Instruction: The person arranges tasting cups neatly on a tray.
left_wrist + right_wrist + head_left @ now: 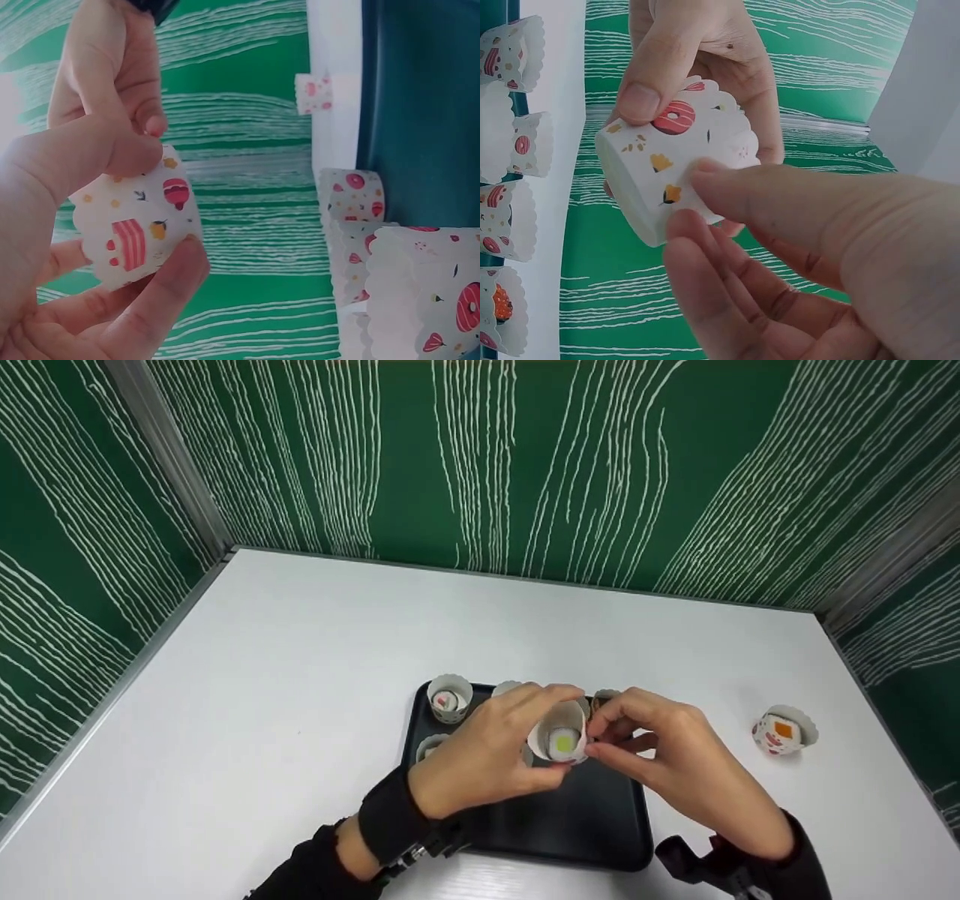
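Observation:
In the head view my left hand [499, 742] grips a white paper baking cup [555, 724] above the tray. The cup is tilted, its mouth toward the head camera. Inside sits a white round piece with a green square [563, 744] on top. My right hand [667, 742] has thumb and fingertips together at the cup's right side, pinching it there. Cake, flower and fruit prints show on the cup [142, 217] in the left wrist view. A doughnut print and the pale base of the cup [660, 161] show in the right wrist view.
Under my hands lies a black tray [562, 825] with several more paper cups, partly hidden; one cup [450, 697] at its back left holds a white and pink piece. On the table to the right stands another cup [780, 730] with an orange-topped piece. Green, white-streaked panels [405, 465] surround the table.

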Demonstrator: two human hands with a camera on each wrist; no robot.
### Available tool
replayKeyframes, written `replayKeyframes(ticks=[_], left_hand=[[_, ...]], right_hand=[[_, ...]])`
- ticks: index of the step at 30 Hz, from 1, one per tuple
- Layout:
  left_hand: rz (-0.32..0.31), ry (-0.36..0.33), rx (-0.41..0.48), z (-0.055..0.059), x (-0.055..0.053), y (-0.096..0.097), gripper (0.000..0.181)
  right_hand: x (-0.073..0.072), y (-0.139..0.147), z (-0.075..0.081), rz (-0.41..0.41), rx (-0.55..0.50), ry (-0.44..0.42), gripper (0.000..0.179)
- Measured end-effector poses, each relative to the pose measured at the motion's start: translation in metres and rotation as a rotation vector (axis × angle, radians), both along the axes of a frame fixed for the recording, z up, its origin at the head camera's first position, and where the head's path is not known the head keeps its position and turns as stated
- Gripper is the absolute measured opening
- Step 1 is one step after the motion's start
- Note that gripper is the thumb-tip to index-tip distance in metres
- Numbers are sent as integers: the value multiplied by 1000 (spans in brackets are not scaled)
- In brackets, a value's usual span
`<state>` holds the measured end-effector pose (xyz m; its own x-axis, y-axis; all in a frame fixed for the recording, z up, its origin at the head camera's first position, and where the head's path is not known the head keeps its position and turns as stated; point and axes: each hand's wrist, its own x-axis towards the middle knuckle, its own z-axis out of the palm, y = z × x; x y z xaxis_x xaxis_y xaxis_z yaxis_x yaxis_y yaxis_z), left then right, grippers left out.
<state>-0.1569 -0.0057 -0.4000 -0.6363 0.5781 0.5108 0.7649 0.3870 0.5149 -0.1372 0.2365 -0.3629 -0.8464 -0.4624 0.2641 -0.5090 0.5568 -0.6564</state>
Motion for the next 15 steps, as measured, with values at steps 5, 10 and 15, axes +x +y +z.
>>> replayKeyframes(ticks=[5, 10, 15], left_hand=[[-24, 1, -17, -1, 1, 1, 67], [-39, 17, -17, -2, 0, 1, 53], [-48, -2, -18, -3, 0, 1, 50]], right_hand=[[0, -1, -1, 16, 17, 42, 26], [0, -1, 0, 28, 30, 77, 24], [2, 7, 5, 6, 39, 81, 21]])
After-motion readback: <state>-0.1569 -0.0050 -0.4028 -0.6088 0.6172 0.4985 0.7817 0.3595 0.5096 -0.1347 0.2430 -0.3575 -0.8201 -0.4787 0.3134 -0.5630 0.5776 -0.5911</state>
